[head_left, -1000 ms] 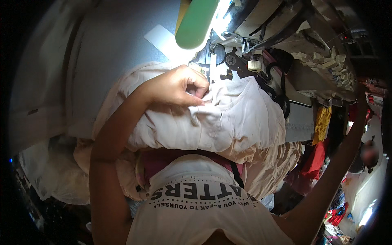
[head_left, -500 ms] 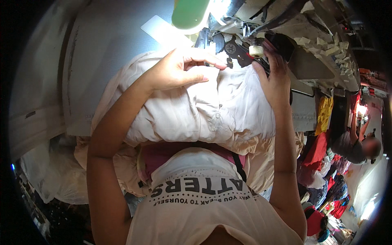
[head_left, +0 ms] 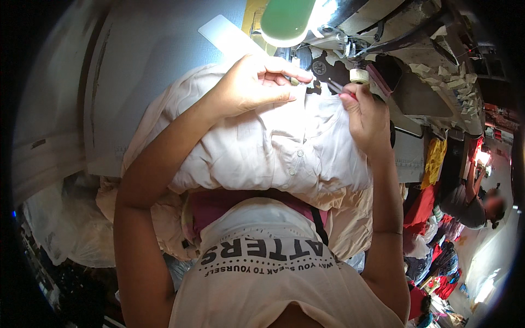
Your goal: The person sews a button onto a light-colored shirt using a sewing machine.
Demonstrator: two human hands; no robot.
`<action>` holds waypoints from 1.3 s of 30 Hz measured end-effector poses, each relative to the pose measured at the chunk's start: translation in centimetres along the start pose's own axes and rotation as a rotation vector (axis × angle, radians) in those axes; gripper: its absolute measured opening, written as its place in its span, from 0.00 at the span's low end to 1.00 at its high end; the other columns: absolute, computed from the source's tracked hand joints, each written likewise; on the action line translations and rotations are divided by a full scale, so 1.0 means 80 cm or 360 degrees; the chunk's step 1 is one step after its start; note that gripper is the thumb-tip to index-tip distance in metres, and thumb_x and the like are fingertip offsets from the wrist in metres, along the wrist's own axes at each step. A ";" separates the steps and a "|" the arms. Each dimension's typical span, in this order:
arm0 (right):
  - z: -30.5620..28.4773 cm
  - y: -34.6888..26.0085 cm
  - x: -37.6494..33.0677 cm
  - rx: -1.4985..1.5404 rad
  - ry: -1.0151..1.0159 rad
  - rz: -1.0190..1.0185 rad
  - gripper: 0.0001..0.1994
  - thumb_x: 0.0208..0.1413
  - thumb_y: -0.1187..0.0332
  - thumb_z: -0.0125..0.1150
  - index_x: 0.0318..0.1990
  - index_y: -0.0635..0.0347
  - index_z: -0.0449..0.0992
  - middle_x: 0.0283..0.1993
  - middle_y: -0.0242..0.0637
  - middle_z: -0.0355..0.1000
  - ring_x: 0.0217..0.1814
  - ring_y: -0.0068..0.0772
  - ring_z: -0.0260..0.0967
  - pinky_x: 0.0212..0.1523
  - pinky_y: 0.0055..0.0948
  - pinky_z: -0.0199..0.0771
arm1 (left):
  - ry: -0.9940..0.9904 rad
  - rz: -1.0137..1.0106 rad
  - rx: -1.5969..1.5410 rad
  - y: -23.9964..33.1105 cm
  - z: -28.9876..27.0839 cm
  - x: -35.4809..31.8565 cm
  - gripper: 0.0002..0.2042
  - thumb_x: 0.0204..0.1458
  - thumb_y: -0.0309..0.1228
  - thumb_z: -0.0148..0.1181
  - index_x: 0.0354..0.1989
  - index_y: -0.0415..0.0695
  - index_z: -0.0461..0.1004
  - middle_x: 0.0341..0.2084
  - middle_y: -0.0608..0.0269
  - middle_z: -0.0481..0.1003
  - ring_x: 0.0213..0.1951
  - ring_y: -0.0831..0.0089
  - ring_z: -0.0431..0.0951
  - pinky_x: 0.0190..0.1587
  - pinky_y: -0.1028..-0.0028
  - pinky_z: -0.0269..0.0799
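A white buttoned garment (head_left: 240,156) lies bunched across the sewing table in front of me. My left hand (head_left: 257,85) pinches its far edge beside the sewing machine's needle area (head_left: 298,59), index finger stretched above the thumb. In my right hand (head_left: 366,117) is a pair of small thread snips (head_left: 337,87) with a reddish handle. Their slim points face left, toward the cloth edge and the left fingertips. Part of the snips is hidden by the fingers. Small buttons (head_left: 299,153) run down the garment's front.
A green-topped machine part (head_left: 287,22) and a bright lamp stand over the work. A cream round knob (head_left: 359,75) sits beyond my right hand. Paper scraps (head_left: 437,76) line the machine at right. Another person (head_left: 465,205) works at far right, near piled clothes (head_left: 421,213).
My right hand has come away from beside the machine with the thread snips now showing, points toward the cloth. My left hand has shifted slightly right, and the view has moved a little.
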State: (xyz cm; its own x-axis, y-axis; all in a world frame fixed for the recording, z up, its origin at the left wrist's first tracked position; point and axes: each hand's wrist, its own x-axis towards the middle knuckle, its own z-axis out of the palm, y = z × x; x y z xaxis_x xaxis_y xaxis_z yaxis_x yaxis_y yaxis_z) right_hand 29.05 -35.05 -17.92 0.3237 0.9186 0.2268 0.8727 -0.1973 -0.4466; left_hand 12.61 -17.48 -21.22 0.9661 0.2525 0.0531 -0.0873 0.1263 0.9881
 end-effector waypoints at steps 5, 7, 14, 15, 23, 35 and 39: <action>0.007 -0.017 0.014 -0.0317 0.0009 -0.0325 0.13 0.48 0.57 0.59 0.28 0.55 0.68 0.21 0.34 0.68 0.24 0.34 0.69 0.21 0.30 0.67 | -0.0012 0.0038 -0.0011 -0.004 -0.001 0.000 0.15 0.45 0.22 0.58 0.45 0.38 0.73 0.27 0.67 0.74 0.27 0.86 0.69 0.32 0.85 0.67; 0.014 -0.015 0.017 -0.0500 -0.0028 -0.0362 0.14 0.48 0.54 0.59 0.26 0.54 0.67 0.21 0.33 0.67 0.22 0.32 0.68 0.20 0.29 0.67 | -0.0025 0.0025 -0.0014 0.000 -0.001 0.001 0.17 0.44 0.21 0.60 0.45 0.37 0.73 0.25 0.67 0.74 0.27 0.86 0.69 0.31 0.85 0.66; 0.020 -0.021 0.028 -0.0636 0.0024 -0.0488 0.14 0.49 0.53 0.58 0.25 0.53 0.66 0.18 0.31 0.66 0.20 0.29 0.67 0.17 0.27 0.67 | -0.0042 -0.0015 -0.0070 0.002 0.000 0.000 0.17 0.43 0.22 0.61 0.46 0.38 0.73 0.25 0.69 0.73 0.26 0.87 0.68 0.30 0.86 0.64; 0.020 -0.021 0.029 -0.0645 0.0017 -0.0499 0.14 0.49 0.54 0.58 0.25 0.53 0.67 0.17 0.31 0.65 0.19 0.30 0.68 0.17 0.27 0.67 | -0.0047 -0.0006 -0.0064 0.002 0.000 0.000 0.17 0.43 0.22 0.61 0.46 0.38 0.73 0.25 0.69 0.73 0.26 0.87 0.68 0.30 0.86 0.64; 0.016 -0.025 0.032 -0.0527 -0.0057 -0.0540 0.14 0.49 0.57 0.58 0.25 0.58 0.65 0.21 0.35 0.68 0.22 0.34 0.68 0.21 0.30 0.66 | -0.0051 -0.0037 -0.0100 0.001 -0.001 -0.001 0.18 0.43 0.23 0.62 0.46 0.39 0.73 0.25 0.70 0.72 0.26 0.88 0.66 0.29 0.87 0.62; 0.018 -0.021 0.030 -0.0486 -0.0049 -0.0274 0.13 0.47 0.56 0.60 0.28 0.57 0.71 0.21 0.36 0.69 0.21 0.34 0.69 0.21 0.29 0.68 | 0.0008 0.0033 -0.0222 -0.008 -0.001 0.002 0.23 0.44 0.19 0.61 0.52 0.36 0.66 0.31 0.65 0.72 0.32 0.84 0.71 0.37 0.84 0.70; 0.015 -0.025 0.021 0.0171 -0.0134 0.0085 0.12 0.46 0.61 0.63 0.32 0.60 0.75 0.22 0.36 0.70 0.19 0.25 0.64 0.22 0.23 0.64 | 0.0117 0.0127 0.0013 -0.002 0.001 -0.002 0.20 0.43 0.17 0.59 0.48 0.36 0.67 0.31 0.64 0.71 0.33 0.83 0.72 0.38 0.82 0.70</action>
State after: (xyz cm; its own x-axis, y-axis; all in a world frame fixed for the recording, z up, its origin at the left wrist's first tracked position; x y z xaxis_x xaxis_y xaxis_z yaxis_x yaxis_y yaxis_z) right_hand 27.44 -32.72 -17.68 0.3326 0.9342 0.1287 0.8096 -0.2128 -0.5470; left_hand 12.46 -17.64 -21.38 0.9357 0.3313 0.1213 -0.1610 0.0952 0.9824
